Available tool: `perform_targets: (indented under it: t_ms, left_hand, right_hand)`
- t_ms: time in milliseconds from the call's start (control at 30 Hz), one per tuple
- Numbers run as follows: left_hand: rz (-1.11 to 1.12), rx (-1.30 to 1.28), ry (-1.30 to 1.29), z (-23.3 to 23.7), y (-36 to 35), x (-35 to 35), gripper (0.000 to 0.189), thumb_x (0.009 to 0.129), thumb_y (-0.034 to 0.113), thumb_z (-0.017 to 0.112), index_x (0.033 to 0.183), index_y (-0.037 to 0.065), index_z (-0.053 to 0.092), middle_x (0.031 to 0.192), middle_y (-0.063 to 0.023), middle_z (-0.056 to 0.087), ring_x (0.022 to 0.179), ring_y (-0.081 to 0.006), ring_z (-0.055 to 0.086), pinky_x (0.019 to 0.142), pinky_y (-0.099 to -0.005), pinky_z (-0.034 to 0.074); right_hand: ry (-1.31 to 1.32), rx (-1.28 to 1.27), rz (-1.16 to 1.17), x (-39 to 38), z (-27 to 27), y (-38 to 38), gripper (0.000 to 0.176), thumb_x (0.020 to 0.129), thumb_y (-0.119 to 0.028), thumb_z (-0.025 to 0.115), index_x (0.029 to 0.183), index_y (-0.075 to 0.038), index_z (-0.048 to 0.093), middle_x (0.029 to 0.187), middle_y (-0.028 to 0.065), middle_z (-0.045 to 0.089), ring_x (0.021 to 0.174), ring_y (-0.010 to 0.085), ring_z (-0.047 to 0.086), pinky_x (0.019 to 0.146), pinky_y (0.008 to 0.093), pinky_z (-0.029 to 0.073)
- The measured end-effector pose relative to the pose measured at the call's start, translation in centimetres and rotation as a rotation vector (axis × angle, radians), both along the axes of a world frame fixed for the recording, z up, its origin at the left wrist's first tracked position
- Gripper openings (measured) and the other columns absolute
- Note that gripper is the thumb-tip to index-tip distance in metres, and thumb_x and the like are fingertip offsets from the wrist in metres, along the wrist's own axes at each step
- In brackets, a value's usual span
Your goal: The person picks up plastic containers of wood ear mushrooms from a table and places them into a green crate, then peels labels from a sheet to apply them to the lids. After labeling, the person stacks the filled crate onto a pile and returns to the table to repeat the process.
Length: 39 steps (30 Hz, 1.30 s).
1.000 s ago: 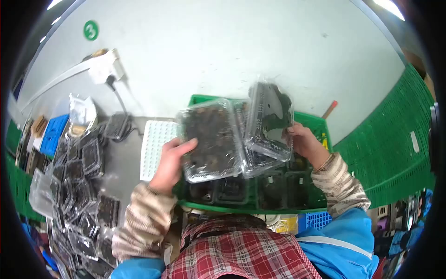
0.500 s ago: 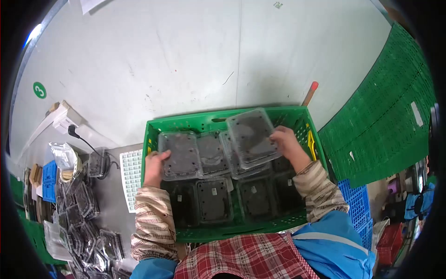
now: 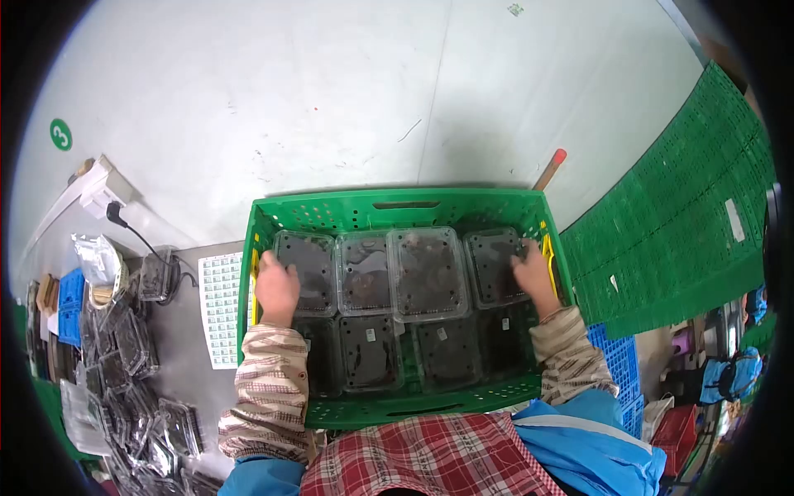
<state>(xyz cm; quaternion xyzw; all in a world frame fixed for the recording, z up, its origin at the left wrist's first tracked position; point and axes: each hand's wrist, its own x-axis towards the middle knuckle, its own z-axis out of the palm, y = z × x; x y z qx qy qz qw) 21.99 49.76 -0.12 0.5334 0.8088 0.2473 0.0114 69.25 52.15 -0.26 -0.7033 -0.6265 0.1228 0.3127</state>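
A green crate (image 3: 397, 197) holds two rows of clear lidded plastic boxes with dark contents. In its left end, my left hand (image 3: 277, 285) rests at the outer edge of the back-left box (image 3: 310, 269), fingers slightly spread. My right hand (image 3: 533, 269) touches the right edge of the back-right box (image 3: 495, 263), its fingers bent round that edge. Between them, one box (image 3: 428, 269) sits higher than the box (image 3: 365, 277) beside it. The front-row boxes (image 3: 370, 351) carry small white labels.
A sheet of labels (image 3: 222, 306) lies left of the crate, near a black plug (image 3: 116, 213) and piled plastic boxes (image 3: 157, 430). A red-tipped stick (image 3: 550, 169) leans at the back wall. Green crates (image 3: 670, 215) stand at right; blue crate (image 3: 616, 364) below.
The box that my right hand held raised is down in the crate's back row. My right hand has moved right and down, my left hand slightly left. The back-row boxes now lie more evenly.
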Motion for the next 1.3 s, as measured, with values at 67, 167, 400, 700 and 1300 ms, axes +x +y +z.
perform_targets:
  t_ms: [67, 167, 400, 700, 1300]
  left_hand:
    - [-0.09, -0.1, 0.144, 0.0, -0.3, 1.1, 0.032, 0.072, 0.019, 0.064, 0.096, 0.0, 0.054, 0.118, -0.0215, 0.051, 0.103, -0.0353, 0.053, 0.084, -0.0406, 0.046]
    - [-0.183, 0.046, 0.409, -1.7, -0.3, 0.8, 0.027, 0.074, 0.025, 0.06, 0.087, 0.002, 0.056, 0.103, -0.0223, 0.058, 0.092, -0.0337, 0.058, 0.074, -0.0413, 0.049]
    - [-0.399, 0.153, -0.171, 10.5, -6.2, 6.8, 0.023, 0.076, 0.025, 0.064, 0.088, 0.006, 0.062, 0.078, -0.0163, 0.062, 0.069, -0.0322, 0.061, 0.063, -0.0402, 0.048]
    - [0.232, 0.506, -0.146, 4.7, -25.6, -5.6, 0.018, 0.076, 0.017, 0.067, 0.087, 0.006, 0.061, 0.08, -0.0123, 0.061, 0.063, -0.028, 0.057, 0.055, -0.033, 0.047]
    - [1.65, 0.564, -0.617, -7.2, -59.6, -30.6, 0.064, 0.065, 0.046, 0.073, 0.091, -0.011, 0.059, 0.09, -0.0252, 0.063, 0.087, -0.0346, 0.061, 0.077, -0.0383, 0.045]
  right_hand:
    - [-0.284, 0.064, 0.035, -4.2, 1.7, -1.1, 0.05, 0.076, -0.034, 0.064, 0.11, 0.001, 0.053, 0.108, 0.0215, 0.056, 0.102, 0.0388, 0.051, 0.086, 0.0414, 0.043]
    - [-0.535, 0.224, 0.107, -7.6, 4.1, -2.3, 0.058, 0.074, -0.044, 0.064, 0.107, 0.003, 0.054, 0.112, 0.0213, 0.055, 0.108, 0.0371, 0.047, 0.091, 0.0415, 0.039]
    - [-0.013, -0.276, 0.132, -13.5, 4.2, -3.1, 0.054, 0.068, -0.038, 0.074, 0.096, 0.007, 0.058, 0.095, 0.0178, 0.059, 0.088, 0.0275, 0.057, 0.076, 0.0347, 0.045]
    - [1.014, -0.632, 0.447, -19.3, 1.9, -6.2, 0.04, 0.078, -0.01, 0.062, 0.111, 0.008, 0.049, 0.099, 0.0162, 0.06, 0.081, 0.0227, 0.061, 0.074, 0.0318, 0.049]
    - [-0.305, 0.143, 2.021, -66.6, 4.2, -23.8, 0.065, 0.064, -0.033, 0.075, 0.117, -0.004, 0.05, 0.122, 0.0159, 0.05, 0.111, 0.032, 0.048, 0.093, 0.0406, 0.04]
